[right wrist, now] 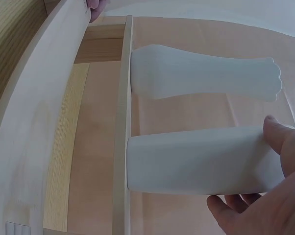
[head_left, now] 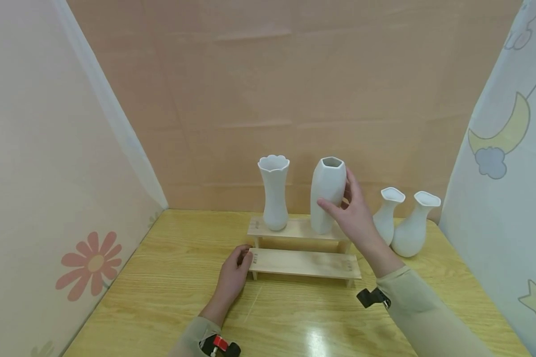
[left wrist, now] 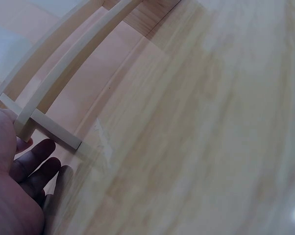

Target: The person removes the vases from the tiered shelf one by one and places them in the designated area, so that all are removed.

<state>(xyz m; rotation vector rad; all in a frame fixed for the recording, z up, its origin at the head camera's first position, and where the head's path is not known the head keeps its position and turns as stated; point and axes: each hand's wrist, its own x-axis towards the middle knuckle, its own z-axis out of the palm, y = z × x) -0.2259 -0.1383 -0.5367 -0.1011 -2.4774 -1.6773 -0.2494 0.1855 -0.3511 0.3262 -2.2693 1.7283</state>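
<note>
Head: right hand (head_left: 355, 213) grips faceted vase (head_left: 327, 193), upright on upper shelf (head_left: 300, 229) beside scalloped vase (head_left: 275, 196); left hand (head_left: 233, 272) pinches left end of lower shelf (head_left: 303, 263). Two curved vases (head_left: 408, 238) on tabletop (head_left: 174, 258), right.
Left wrist: thumb, fingers at shelf end.
Right wrist: faceted vase's base touching upper shelf.

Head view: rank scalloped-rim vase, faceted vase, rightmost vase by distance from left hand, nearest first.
1. Scalloped-rim vase: upper shelf, left part.
2. Faceted vase: farther right, in the right hand.
3. Rightmost vase: on table, far right.
</note>
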